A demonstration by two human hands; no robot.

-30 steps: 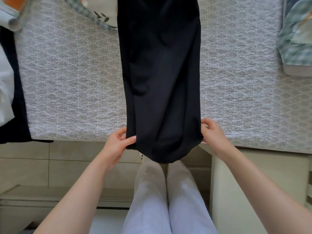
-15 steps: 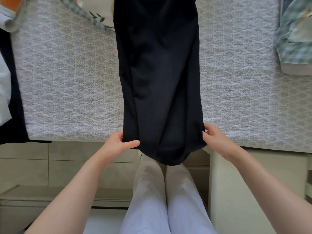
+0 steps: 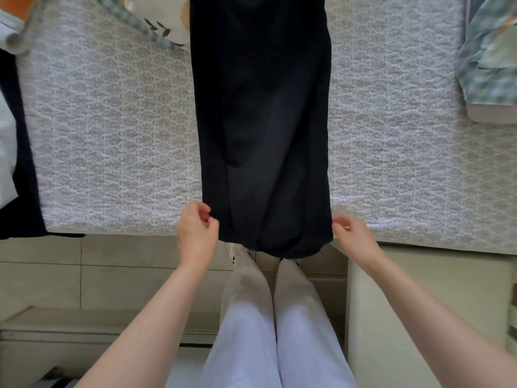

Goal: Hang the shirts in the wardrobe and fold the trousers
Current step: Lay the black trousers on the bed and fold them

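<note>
black trousers [image 3: 263,121], grey lace-patterned bedspread [image 3: 112,135]

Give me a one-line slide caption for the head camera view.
Left hand and right hand flank the near end of black trousers, drooping over the edge of the bed.

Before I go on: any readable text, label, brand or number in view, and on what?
None readable.
The black trousers show no label or tag.
The bed cover and the leaf-print cloth carry only patterns, no letters.
</note>
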